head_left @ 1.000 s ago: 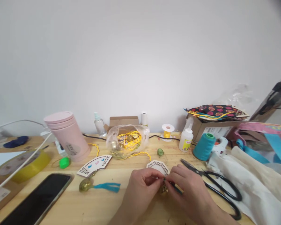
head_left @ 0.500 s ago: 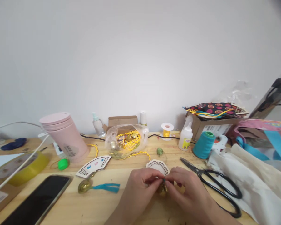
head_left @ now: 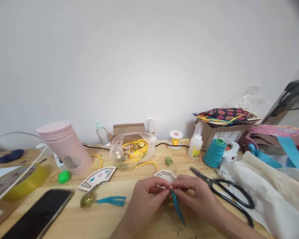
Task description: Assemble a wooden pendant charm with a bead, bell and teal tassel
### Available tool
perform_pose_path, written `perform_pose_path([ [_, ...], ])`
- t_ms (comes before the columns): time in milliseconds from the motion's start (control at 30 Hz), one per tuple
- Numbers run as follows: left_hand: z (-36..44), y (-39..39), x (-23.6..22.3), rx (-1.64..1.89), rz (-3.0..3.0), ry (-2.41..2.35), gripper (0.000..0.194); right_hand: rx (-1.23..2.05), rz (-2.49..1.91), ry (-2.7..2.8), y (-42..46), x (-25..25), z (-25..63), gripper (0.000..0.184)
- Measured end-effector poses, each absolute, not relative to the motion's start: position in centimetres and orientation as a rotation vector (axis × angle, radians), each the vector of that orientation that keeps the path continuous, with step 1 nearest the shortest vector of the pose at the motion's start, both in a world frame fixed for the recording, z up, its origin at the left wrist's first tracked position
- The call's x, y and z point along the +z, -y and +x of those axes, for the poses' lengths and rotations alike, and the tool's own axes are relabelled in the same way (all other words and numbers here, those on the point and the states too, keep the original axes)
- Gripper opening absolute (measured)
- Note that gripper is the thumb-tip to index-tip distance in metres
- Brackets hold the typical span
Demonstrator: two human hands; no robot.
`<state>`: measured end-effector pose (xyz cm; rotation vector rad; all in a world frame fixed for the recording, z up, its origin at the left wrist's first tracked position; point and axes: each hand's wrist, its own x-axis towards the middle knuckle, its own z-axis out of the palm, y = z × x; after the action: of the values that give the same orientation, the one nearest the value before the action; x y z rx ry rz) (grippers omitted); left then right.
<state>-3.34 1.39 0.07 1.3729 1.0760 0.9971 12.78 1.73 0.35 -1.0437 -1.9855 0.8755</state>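
My left hand point(head_left: 146, 199) and my right hand point(head_left: 196, 197) meet fingertip to fingertip low in the middle of the wooden table point(head_left: 129, 219). Both pinch the top of a teal tassel point(head_left: 178, 209) that hangs down toward me, with a small gold bell point(head_left: 167, 199) half hidden behind the fingers. A white fretwork wooden pendant point(head_left: 165, 174) lies just beyond my fingertips. To the left lies a finished piece: a fan-shaped wooden pendant point(head_left: 97, 176) with a gold bell point(head_left: 86, 200) and a teal tassel point(head_left: 111, 200).
Black scissors point(head_left: 226, 196) lie right of my hands beside white cloth point(head_left: 269, 196). A teal thread cone point(head_left: 214, 152), glue bottle point(head_left: 194, 146), yellow cord spool point(head_left: 175, 137) and bag of bells point(head_left: 132, 152) stand behind. A pink tumbler point(head_left: 64, 147), green cap point(head_left: 63, 177), tape roll point(head_left: 22, 181) and phone point(head_left: 40, 212) sit left.
The teal tassel, earlier hidden under my fingers, now hangs free below them toward me. My hands stayed pinched together and shifted slightly nearer; the view drifted a little.
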Motion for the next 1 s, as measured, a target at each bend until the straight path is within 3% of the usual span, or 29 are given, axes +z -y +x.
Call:
perform_pose_path([
  [333,-3.8,-1.7,0.0,0.985,1.485,-1.04,0.007,0.938,-1.213,1.915,-1.7,-0.5,12.7,0.005],
  [667,-4.1,-1.8,0.7,0.893,1.771,-1.015,0.011,0.726,-1.223,2.062,-1.8,-0.5,13.1,0.005],
  [1000,-4.2,-1.7,1.1,0.876,1.997,-1.02,0.012,1.07,-1.202,1.947,-2.1,-0.9,13.5,0.005],
])
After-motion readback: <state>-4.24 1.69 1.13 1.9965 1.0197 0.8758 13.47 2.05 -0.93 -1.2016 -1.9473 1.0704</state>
